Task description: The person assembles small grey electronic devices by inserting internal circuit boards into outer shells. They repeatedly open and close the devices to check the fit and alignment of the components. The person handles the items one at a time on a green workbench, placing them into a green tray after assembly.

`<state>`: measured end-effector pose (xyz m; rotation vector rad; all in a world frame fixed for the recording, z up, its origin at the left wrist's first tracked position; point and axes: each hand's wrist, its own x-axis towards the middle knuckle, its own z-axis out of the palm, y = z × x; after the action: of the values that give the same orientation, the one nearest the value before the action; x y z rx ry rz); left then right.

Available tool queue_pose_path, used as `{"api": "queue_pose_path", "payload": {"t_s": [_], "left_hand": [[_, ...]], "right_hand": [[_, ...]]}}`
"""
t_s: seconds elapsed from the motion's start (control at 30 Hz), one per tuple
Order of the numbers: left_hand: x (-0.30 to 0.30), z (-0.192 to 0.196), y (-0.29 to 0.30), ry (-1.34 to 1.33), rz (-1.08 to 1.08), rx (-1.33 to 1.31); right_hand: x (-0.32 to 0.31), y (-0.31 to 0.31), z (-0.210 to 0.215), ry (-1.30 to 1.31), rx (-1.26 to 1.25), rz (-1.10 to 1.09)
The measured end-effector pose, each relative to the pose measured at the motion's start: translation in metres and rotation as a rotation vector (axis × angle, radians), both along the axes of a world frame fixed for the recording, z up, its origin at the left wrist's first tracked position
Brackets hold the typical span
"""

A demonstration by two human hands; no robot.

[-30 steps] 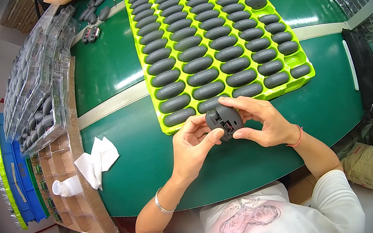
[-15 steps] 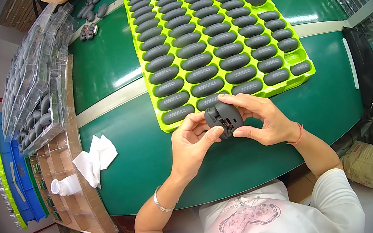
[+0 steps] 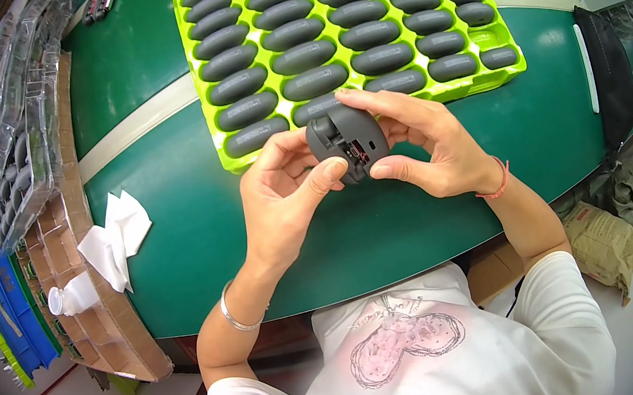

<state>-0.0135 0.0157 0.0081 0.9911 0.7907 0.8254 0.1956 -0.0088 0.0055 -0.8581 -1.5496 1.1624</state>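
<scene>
Between my two hands is a rounded dark grey plastic case (image 3: 355,127), its shell parted along one side so that small reddish inner parts and a slot show. My left hand (image 3: 288,181) grips its left end, thumb at the lower edge by the gap. With fingers over the top and thumb underneath, my right hand (image 3: 425,140) holds the right end. Just beyond my fingers lies a bright green tray (image 3: 487,38) with rows of similar dark oval cases. One slot near its right front corner shows bare green.
White cloths (image 3: 116,237) lie at the left of the green table (image 3: 192,262). A white bottle (image 3: 73,295) rests in a divided cardboard box (image 3: 126,341). Stacked clear plastic trays (image 3: 21,106) stand at the far left. A black flat item (image 3: 608,74) hangs at the right edge.
The view has shifted, so the tray sits higher in the picture and its far end has left view. Both hands keep their hold on the case, with little visible change in grip.
</scene>
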Motion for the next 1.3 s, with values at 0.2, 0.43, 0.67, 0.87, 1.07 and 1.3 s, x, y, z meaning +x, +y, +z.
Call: {"api": "queue_pose_path", "payload": {"t_s": [0.2, 0.43, 0.67, 0.87, 1.07, 1.3], "left_hand": [[0.0005, 0.0003, -0.0014, -0.002, -0.005, 0.007], [0.0007, 0.0023, -0.001, 0.023, 0.005, 0.035], [0.0006, 0.0015, -0.0021, 0.03, 0.012, 0.059], [0.0004, 0.0026, -0.0013, 0.044, 0.008, 0.057], [0.0002, 0.0028, -0.0015, 0.044, 0.003, 0.06], [0.0009, 0.0035, -0.002, 0.043, 0.011, 0.036]], "right_hand": [[0.0009, 0.0001, 0.0017, -0.059, 0.029, -0.013], [0.0009, 0.0007, 0.0031, -0.107, 0.043, -0.019], [0.0004, 0.0005, 0.003, -0.098, 0.034, -0.018], [0.0023, 0.0006, 0.002, -0.089, 0.003, -0.011], [0.0006, 0.0005, 0.0032, -0.118, 0.038, -0.015], [-0.0013, 0.0003, -0.0002, -0.093, 0.036, -0.029]]}}
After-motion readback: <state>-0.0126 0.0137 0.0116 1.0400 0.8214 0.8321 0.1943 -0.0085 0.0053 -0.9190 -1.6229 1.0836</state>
